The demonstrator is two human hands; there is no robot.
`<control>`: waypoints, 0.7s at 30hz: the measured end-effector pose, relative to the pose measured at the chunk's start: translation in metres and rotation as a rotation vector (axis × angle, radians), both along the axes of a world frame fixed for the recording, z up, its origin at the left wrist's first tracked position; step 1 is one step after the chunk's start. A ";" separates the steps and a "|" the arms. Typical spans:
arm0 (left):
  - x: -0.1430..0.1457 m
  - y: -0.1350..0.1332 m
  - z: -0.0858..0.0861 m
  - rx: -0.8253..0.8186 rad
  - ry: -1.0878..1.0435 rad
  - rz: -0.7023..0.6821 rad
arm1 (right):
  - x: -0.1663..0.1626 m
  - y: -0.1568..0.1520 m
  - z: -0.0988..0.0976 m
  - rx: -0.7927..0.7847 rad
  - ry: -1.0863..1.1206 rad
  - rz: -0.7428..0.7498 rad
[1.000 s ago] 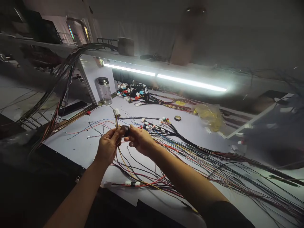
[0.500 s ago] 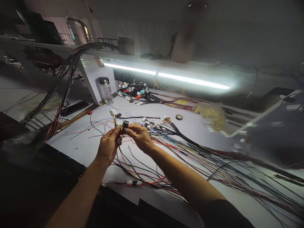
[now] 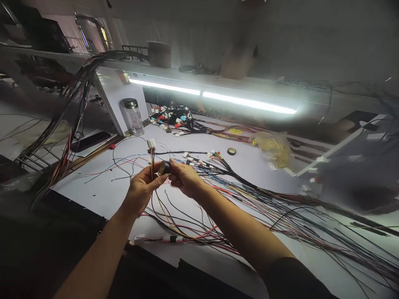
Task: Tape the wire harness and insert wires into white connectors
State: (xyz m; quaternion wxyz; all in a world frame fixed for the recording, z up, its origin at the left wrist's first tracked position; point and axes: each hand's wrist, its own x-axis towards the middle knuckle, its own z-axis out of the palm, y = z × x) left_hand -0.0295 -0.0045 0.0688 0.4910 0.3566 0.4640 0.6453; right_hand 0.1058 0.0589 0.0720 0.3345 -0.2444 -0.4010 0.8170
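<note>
My left hand (image 3: 142,187) is closed on a small bundle of wires (image 3: 152,164) with a white connector (image 3: 151,143) standing up at its top end. Wires of red, black and yellow hang down below that hand. My right hand (image 3: 186,177) pinches a roll of black tape (image 3: 164,167) by its far side. The roll is held right beside the wires, and its open core faces the left hand, whose thumb reaches along its lower edge. Whether the tape's end is stuck to the wires is hidden by the fingers.
A wire harness (image 3: 232,173) spreads over the white table to the right. Behind lie a heap of connectors (image 3: 174,117), a glass bottle (image 3: 133,117), another tape roll (image 3: 231,151) and a plastic bag (image 3: 274,147). A phone (image 3: 90,141) lies left. A light tube (image 3: 249,102) hangs under the shelf.
The tape roll has turned so its core shows toward the left. My left fingers have shifted on the wires, and the connector stands more clearly above them. The view has moved slightly.
</note>
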 end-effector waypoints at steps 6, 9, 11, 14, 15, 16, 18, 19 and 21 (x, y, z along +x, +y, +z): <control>-0.002 0.002 -0.002 -0.004 0.045 -0.012 | 0.004 -0.004 0.000 0.278 -0.132 -0.078; -0.003 0.000 0.001 -0.017 0.050 -0.091 | 0.004 -0.002 -0.002 0.105 -0.059 -0.112; -0.004 -0.001 0.003 -0.034 0.051 -0.103 | 0.004 0.001 -0.003 -0.050 0.018 -0.092; -0.004 0.000 0.004 -0.043 0.027 -0.085 | 0.003 0.002 -0.003 -0.212 0.078 -0.026; -0.004 0.001 0.003 -0.041 0.017 -0.086 | 0.003 0.001 -0.003 -0.251 0.083 -0.014; -0.003 0.002 0.002 -0.037 0.011 -0.089 | 0.004 0.001 -0.003 -0.279 0.086 -0.011; -0.004 0.005 -0.001 -0.031 0.011 -0.078 | 0.006 -0.002 -0.003 -0.279 0.100 -0.021; -0.004 0.006 -0.003 -0.029 0.014 -0.060 | 0.007 -0.004 -0.003 -0.242 0.104 -0.026; -0.005 0.007 -0.006 -0.032 0.016 -0.024 | 0.010 -0.007 -0.004 -0.108 0.094 -0.025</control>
